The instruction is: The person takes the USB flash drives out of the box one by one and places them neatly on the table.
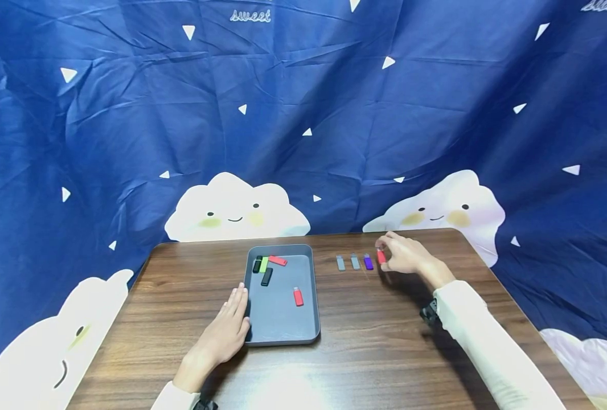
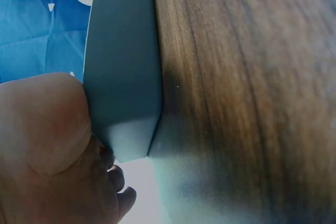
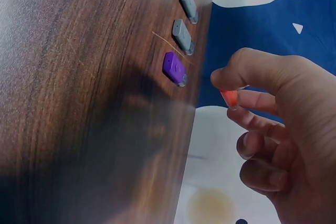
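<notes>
head view: the right hand point(image 1: 407, 255) pinches a red usb stick point(image 1: 381, 257) between thumb and fingers at the right end of a short row on the bench point(image 1: 365, 353). just beside it lies a purple stick point(image 1: 368, 262), then a grey stick point(image 1: 355, 261) and another grey one point(image 1: 340, 262). farther left, the left hand point(image 1: 225, 330) rests straight-fingered against the wall of a grey tray point(image 1: 278, 327), gripping nothing. inside the tray lie two black sticks point(image 1: 266, 277), a green stick point(image 1: 263, 265) and two more red sticks point(image 1: 298, 296). to my eye, the step in hand is adding the red stick to the row; next calls for lining it up with the purple one and loosening the pinch. fingers cover much of it, so i can't tell whether it touches the bench. the left wrist view shows only the tray's outside, and both sleeves are cut off.
</notes>
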### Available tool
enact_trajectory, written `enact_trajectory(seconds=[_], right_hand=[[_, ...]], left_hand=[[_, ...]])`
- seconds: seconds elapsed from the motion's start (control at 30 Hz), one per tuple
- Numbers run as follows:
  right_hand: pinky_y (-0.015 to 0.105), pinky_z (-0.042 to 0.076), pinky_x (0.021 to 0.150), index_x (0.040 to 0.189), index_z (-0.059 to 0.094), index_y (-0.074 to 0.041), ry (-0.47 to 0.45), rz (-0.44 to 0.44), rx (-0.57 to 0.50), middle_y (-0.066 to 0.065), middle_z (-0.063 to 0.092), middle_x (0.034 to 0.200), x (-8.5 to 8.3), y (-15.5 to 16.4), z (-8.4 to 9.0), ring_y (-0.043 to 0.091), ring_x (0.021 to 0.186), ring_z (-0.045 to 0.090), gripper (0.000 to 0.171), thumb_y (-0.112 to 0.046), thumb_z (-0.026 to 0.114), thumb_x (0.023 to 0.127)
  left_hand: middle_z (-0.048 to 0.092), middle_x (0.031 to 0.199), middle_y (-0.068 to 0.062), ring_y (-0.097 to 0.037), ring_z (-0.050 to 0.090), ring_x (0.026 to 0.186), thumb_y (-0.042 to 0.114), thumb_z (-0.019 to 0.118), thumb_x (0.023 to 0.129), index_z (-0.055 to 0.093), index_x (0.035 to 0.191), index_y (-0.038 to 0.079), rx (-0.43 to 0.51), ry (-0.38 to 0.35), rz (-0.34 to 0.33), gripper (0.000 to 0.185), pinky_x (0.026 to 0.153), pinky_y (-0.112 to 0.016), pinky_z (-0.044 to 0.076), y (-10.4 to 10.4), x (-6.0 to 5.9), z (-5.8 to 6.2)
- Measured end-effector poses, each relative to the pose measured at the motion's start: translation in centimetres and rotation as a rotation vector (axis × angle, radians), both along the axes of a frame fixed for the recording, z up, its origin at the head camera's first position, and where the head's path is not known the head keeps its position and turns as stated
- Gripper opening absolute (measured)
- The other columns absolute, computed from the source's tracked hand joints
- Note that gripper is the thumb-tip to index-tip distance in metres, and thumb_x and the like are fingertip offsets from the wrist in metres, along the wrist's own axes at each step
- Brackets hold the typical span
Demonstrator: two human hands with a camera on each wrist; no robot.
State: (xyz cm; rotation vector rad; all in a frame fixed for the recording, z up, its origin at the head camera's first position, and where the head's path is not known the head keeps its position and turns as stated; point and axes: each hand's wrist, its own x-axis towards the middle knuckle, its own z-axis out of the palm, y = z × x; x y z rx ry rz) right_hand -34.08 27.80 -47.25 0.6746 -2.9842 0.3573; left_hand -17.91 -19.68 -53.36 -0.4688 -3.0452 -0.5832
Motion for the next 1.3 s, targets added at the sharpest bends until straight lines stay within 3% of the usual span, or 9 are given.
enact_trajectory(seconds=[0.53, 0.93, 1.3], right_hand=[[0.053, 0.059, 0.077, 0.120, 0.071, -0.011, -0.002, -0.003, 0.002, 0.005, 0.065, 0.116, -0.4, 0.6, -0.8, 0.024, 0.086, 0.067, 0.051, -0.024, 0.087, 0.073], [0.053, 0.059, 0.078, 0.120, 0.071, -0.011, -0.013, -0.009, 0.011, 0.005, 0.065, 0.117, -0.7, 0.6, -1.3, 0.025, 0.086, 0.068, 0.052, -0.021, 0.087, 0.072], [0.053, 0.059, 0.078, 0.121, 0.070, -0.010, -0.023, -0.013, 0.008, 0.007, 0.065, 0.118, -1.1, 0.8, -1.8, 0.027, 0.088, 0.069, 0.054, -0.021, 0.087, 0.070]], left_hand=[[0.019, 0.176, -0.025, -0.043, 0.022, 0.163, 0.016, 0.047, 0.111, 0.026, 0.165, -0.009, -0.005, 0.007, -0.002, 0.063, 0.132, -0.060, 0.026, -0.1, -0.1, 0.0], [0.025, 0.173, -0.030, -0.049, 0.029, 0.159, 0.014, 0.048, 0.108, 0.030, 0.162, -0.013, 0.035, 0.074, -0.029, 0.062, 0.127, -0.066, 0.031, -0.2, -0.2, -0.4], [0.026, 0.173, -0.030, -0.049, 0.029, 0.159, 0.014, 0.049, 0.109, 0.030, 0.161, -0.013, 0.051, 0.078, -0.030, 0.062, 0.127, -0.066, 0.032, -0.2, -0.1, -0.5]])
